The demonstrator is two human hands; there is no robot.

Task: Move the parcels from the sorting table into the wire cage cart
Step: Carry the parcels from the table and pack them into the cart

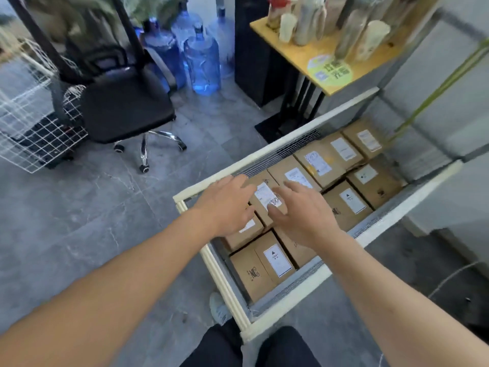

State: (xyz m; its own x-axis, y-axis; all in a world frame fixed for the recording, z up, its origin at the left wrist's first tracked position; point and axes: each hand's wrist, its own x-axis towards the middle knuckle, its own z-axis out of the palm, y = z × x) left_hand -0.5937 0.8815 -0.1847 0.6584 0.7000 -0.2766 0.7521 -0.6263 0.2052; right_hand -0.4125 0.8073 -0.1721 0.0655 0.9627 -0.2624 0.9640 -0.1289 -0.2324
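Both hands, left (227, 205) and right (304, 213), hover released, fingers spread, over a labelled parcel (266, 198) lying in the wire cage cart (267, 152). Packed tight among neighbours, it could wedge crooked or pinch fingers. Labels are unreadable; a near box (262, 266) seems stamped "NC".

open-topped cart (312, 278) packed with parcels (352, 201), office chair (124, 102) well left

Both forearms bare, no sleeves in view. Left hand (227, 205) and right hand (304, 213): no gloves, rings or watch. Dark trousers (225, 348), light grey sneaker (219, 308).
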